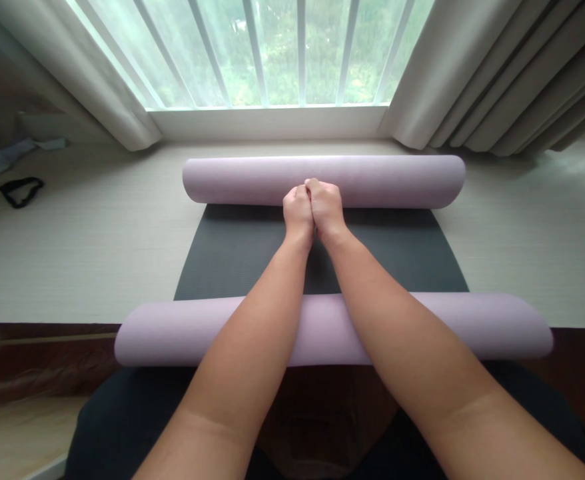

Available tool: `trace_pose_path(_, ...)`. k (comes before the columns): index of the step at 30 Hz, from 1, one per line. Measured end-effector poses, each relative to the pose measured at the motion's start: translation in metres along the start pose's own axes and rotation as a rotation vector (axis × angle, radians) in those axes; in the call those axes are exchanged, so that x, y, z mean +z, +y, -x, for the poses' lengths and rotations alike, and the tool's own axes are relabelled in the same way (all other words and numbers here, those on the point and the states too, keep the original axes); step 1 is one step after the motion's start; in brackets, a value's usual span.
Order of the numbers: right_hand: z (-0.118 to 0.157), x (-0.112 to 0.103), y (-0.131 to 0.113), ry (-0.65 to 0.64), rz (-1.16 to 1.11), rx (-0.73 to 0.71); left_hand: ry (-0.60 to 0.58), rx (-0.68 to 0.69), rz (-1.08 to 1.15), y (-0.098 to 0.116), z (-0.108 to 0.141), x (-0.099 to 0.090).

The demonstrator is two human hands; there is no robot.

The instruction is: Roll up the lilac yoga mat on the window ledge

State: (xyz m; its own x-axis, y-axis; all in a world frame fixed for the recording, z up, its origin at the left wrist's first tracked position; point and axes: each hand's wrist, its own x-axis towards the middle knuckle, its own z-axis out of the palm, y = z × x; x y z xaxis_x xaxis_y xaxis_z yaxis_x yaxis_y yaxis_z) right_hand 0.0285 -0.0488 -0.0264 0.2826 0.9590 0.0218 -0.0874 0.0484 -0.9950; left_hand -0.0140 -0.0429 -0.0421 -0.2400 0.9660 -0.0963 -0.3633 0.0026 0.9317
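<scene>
A mat with a dark grey ribbed face [242,250] lies across a pale surface, both ends rolled so that its light purple underside shows. The far roll [372,181] rests below the window, and the near roll [172,333] lies along the front edge under my forearms. My left hand [298,212] and my right hand [326,205] are side by side and touching, at the middle of the far roll's near side. Fingers on both are curled closed, mostly turned away from view. Whatever they may hold is hidden.
The pale surface [97,253] extends left and right of the mat. A black band [21,192] and a crumpled grey cloth [2,159] lie at the far left. Curtains [452,87] hang on both sides of a barred window [272,53]. My dark-clothed legs are below the near roll.
</scene>
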Motion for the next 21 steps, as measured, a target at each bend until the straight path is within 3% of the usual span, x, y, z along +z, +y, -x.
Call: trace_pose_path(21, 0.0009, 0.0008, -0.0031, 0.014, -0.040, 0.024, -0.016, -0.003, -0.025, -0.0001, -0.0006, 0.0001)
